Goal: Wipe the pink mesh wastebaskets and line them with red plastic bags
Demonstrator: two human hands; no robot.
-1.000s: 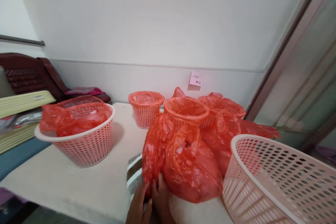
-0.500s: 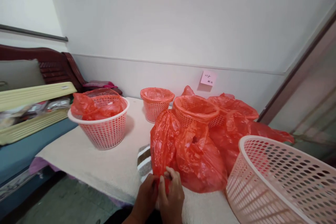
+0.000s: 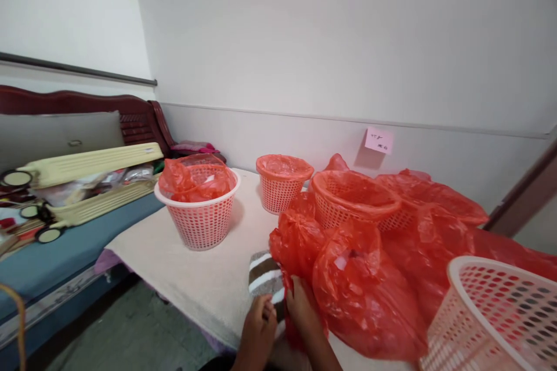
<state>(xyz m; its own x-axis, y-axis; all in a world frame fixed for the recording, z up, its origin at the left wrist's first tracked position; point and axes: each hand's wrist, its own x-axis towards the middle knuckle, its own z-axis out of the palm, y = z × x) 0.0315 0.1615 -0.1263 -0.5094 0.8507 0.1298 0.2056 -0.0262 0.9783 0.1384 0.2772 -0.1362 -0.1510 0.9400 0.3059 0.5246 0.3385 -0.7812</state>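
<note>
Low at the center, my right hand (image 3: 303, 308) grips the near edge of a red plastic bag (image 3: 300, 237), its fingers partly hidden in the film. Just left of it is my left hand (image 3: 259, 324), its fingers curled together; whether anything is in them I cannot make out. A striped grey, brown and white cloth (image 3: 264, 273) lies beyond my left hand, partly under the bag. Right of my right hand sits a full, bulging red bag (image 3: 369, 295), its contents hidden by the film.
A pink basket (image 3: 202, 223) with red film inside stands at left. Red-lined baskets (image 3: 281, 191) (image 3: 348, 203) line the back by the wall. A large pink basket (image 3: 461, 313) fills the right front. A pink note (image 3: 378, 140) hangs on the wall. A cream suitcase (image 3: 100, 165) lies open on the bed.
My hands have moved apart: the left has come off the red bag, the right stays on it. The bag's top has slumped lower. The view has turned left.
</note>
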